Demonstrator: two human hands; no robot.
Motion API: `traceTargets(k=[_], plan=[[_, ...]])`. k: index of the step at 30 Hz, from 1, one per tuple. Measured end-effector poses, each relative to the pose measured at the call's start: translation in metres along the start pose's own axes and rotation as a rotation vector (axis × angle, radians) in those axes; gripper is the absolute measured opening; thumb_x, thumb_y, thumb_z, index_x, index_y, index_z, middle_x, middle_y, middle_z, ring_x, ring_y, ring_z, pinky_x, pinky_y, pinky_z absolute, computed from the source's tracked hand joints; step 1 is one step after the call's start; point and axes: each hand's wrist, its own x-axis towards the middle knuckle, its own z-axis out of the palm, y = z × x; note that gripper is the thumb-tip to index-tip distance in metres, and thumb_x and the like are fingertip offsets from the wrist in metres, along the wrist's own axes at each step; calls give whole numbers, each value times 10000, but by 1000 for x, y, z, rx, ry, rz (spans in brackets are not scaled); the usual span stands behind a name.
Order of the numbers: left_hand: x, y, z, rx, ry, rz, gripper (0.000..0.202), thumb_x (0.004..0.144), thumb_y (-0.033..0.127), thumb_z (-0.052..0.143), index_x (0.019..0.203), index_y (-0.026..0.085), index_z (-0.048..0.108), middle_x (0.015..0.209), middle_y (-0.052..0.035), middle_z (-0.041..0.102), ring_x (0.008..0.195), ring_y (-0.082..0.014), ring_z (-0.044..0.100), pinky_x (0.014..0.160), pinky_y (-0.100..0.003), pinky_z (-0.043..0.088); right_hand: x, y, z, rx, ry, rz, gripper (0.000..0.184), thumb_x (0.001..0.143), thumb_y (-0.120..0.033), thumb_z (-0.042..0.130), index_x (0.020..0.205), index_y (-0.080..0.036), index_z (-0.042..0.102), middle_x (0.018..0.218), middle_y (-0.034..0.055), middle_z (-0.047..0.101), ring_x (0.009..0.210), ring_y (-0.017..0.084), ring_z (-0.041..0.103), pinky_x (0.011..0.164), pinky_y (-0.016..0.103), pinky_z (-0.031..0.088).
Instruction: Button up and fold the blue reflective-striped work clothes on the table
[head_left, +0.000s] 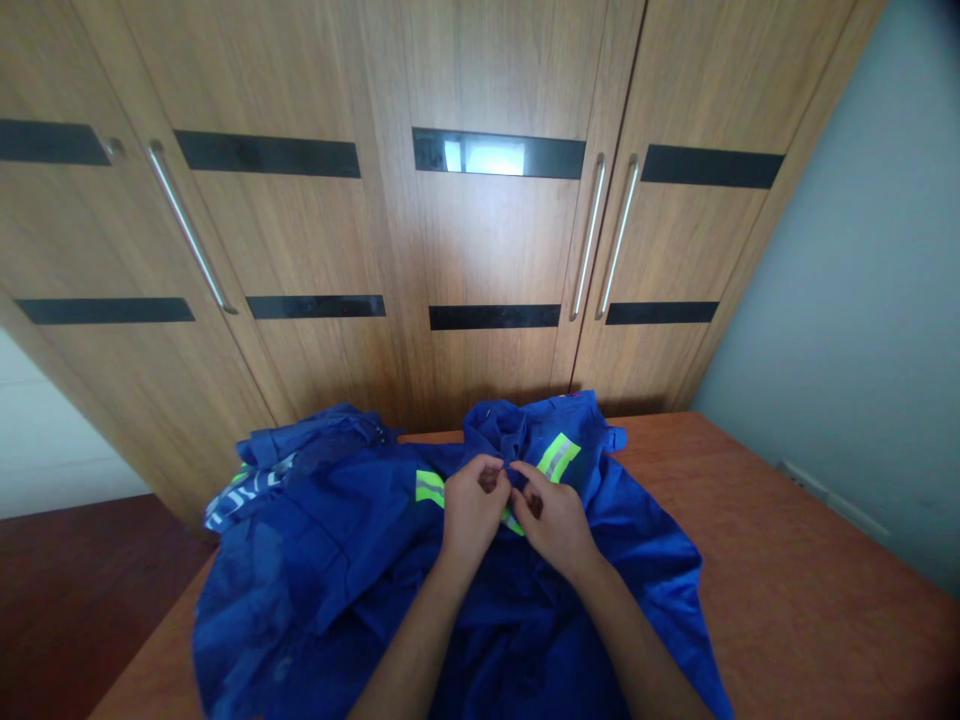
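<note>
A blue work jacket (352, 560) with yellow-green and silver reflective strips lies spread over a reddish-brown wooden surface. Both hands meet near its collar, at the middle of the front. My left hand (476, 505) is closed, thumb and forefinger pinched on the jacket's cloth. Close beside it, my right hand (551, 515) also pinches the jacket, its fingers curled. The bit of cloth or fastener between the fingertips is too small to make out. One reflective strip (559, 457) shows just above my right hand, another left of my left hand.
Behind the jacket stands a wooden wardrobe (487, 240) with black inlays and metal handles (589, 240). More bunched blue cloth with white lettering (251, 490) lies at the left. The wooden surface (795, 590) extends right toward a pale wall (847, 300). Dark floor (82, 590) shows at lower left.
</note>
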Motion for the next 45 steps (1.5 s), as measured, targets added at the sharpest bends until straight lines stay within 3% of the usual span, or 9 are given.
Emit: traceTargets(k=[7, 11, 17, 22, 26, 31, 39, 45], plan=[[-5, 7, 0, 56, -43, 56, 155, 710, 122, 577, 795, 199, 681, 750, -9, 706, 689, -154, 652, 674, -266, 509, 1, 5, -4, -114, 96, -6, 168, 884, -288, 502, 883, -204, 647, 635, 4, 647, 589, 143, 613, 579, 216, 391], [-5, 9, 1, 20, -47, 36, 123, 732, 151, 577, 795, 186, 677, 744, -16, 711, 680, -153, 661, 659, -259, 516, 1, 2, -6, -113, 119, 4, 192, 900, -292, 476, 856, -201, 640, 650, 9, 653, 607, 143, 613, 589, 218, 387], [-4, 6, 2, -40, -52, 1, 97, 769, 185, 556, 775, 162, 650, 689, -11, 704, 618, -141, 665, 582, -227, 519, 5, 2, -3, 303, 121, 194, 248, 872, -399, 504, 791, -194, 618, 524, -19, 594, 477, 129, 550, 513, 222, 416], [-6, 1, 1, 9, -72, 51, 94, 781, 183, 558, 808, 182, 648, 738, -12, 704, 665, -144, 661, 617, -232, 509, 9, 10, -2, 659, -27, 373, 287, 800, -458, 563, 749, -176, 584, 482, -41, 536, 420, 102, 470, 443, 210, 396], [-6, -3, -2, 87, -115, 96, 75, 776, 181, 576, 775, 202, 648, 728, -1, 688, 670, -145, 634, 626, -236, 478, 10, 15, -4, 701, -81, 384, 301, 783, -473, 571, 721, -178, 565, 464, -52, 517, 397, 89, 439, 425, 203, 381], [-6, -3, -6, 152, -154, 130, 104, 802, 225, 573, 744, 208, 658, 700, 8, 670, 645, -141, 599, 627, -236, 438, 9, 22, -2, 536, 2, 341, 390, 834, -513, 494, 586, -211, 483, 441, -44, 493, 410, 103, 450, 436, 213, 379], [-6, -4, -5, 160, -177, 97, 214, 853, 288, 494, 751, 200, 661, 648, 16, 655, 613, -143, 599, 568, -218, 420, 7, 27, 2, 447, 37, 273, 331, 846, -479, 510, 677, -202, 575, 465, -30, 539, 435, 127, 492, 446, 227, 388], [-4, -2, -10, 189, -221, 122, 204, 827, 232, 503, 706, 209, 666, 582, 32, 616, 562, -139, 573, 536, -216, 410, 7, 27, 3, 298, 115, 264, 307, 839, -436, 521, 1016, -190, 566, 553, -38, 588, 512, 155, 569, 533, 249, 444]])
